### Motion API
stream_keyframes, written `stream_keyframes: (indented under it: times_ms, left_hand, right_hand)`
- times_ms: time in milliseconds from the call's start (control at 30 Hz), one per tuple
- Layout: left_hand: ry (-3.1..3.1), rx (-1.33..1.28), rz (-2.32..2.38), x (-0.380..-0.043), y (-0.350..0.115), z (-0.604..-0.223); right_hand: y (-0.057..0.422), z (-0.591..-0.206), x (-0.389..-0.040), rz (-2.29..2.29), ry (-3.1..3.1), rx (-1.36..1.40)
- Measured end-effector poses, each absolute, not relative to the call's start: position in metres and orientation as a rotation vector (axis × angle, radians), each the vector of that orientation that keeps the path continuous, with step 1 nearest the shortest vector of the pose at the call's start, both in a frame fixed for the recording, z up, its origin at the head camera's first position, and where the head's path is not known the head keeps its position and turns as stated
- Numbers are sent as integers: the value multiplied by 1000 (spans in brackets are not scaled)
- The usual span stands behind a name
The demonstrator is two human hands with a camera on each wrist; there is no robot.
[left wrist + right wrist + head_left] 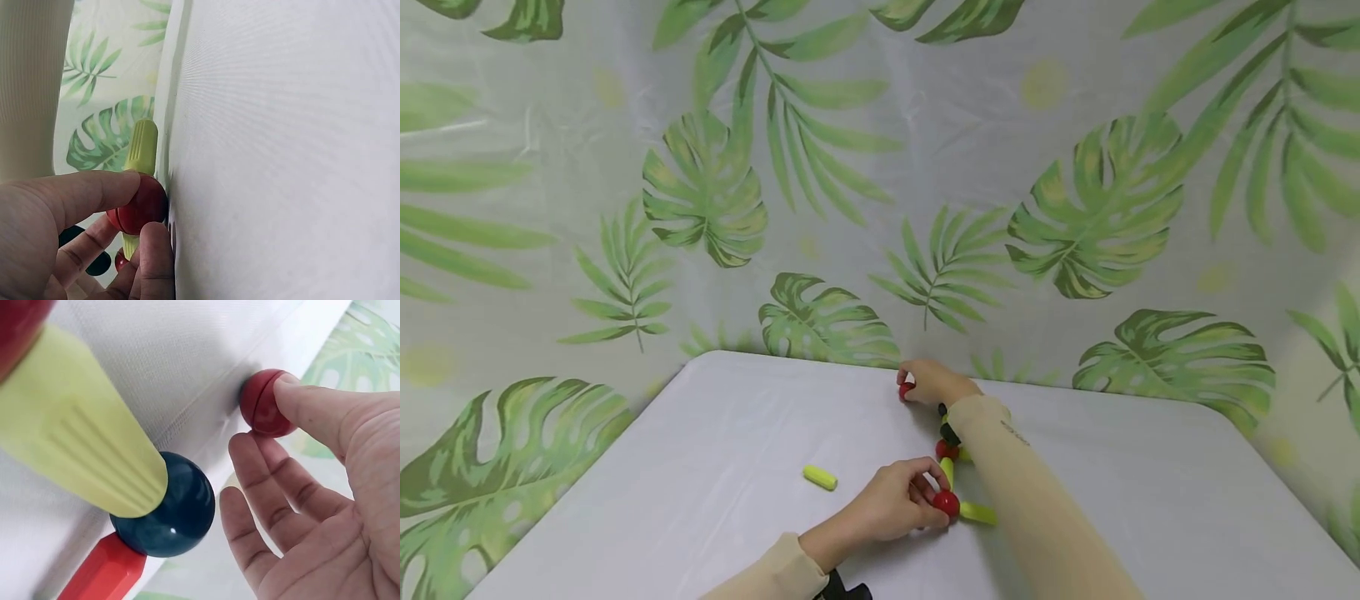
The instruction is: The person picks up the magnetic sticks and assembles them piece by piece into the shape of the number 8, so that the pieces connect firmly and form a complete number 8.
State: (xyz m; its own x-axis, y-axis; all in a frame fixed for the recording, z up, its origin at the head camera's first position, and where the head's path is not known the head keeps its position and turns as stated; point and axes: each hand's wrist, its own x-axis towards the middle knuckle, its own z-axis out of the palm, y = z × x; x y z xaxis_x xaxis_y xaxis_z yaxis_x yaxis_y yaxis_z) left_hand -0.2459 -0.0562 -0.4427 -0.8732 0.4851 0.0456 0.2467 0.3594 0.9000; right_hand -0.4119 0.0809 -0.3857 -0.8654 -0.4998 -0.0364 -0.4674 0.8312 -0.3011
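In the head view my left hand [898, 500] pinches a red ball [947, 503] between thumb and fingers, low on the white table. A yellow-green rod [977, 512] sticks out from this ball, and another yellow-green rod [947, 473] links it to a second red ball [947, 450]. Farther back, my right hand [936, 383] pinches a separate red ball [906, 390]. Up close in the right wrist view, that grooved ball [267, 403] sits between thumb and fingertips. Beside the fingers, a dark blue ball [172, 506] joins a ribbed yellow-green rod [81, 425] and a red rod [103, 570].
A loose yellow-green rod [820, 477] lies on the white table [737, 433], left of the joined pieces. Leaf-patterned sheeting [850, 167] hangs behind the table's back edge. My right forearm [1037, 500] partly hides the joined pieces.
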Motion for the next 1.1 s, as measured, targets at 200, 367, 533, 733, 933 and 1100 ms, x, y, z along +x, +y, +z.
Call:
stream_keyframes:
  times_ms: [200, 367, 533, 733, 933, 1100]
  left_hand:
    - [2387, 639, 1521, -248, -56, -444]
    - [2392, 636, 1524, -246, -55, -443]
    - [2398, 639, 1526, -245, -55, -442]
    - [2398, 648, 1524, -245, -55, -443]
    - [2406, 664, 1514, -245, -55, -442]
    - [2407, 671, 1510, -244, -57, -440]
  right_hand:
    - [82, -384, -414, -400, 2901, -745]
    - [81, -384, -412, -405, 2895, -709]
    - [80, -377, -405, -358, 2878, -713]
    - [82, -371, -399, -330, 2866, -728]
    - [88, -363, -398, -365, 2857, -715]
    - [91, -356, -397, -385, 2843, -768]
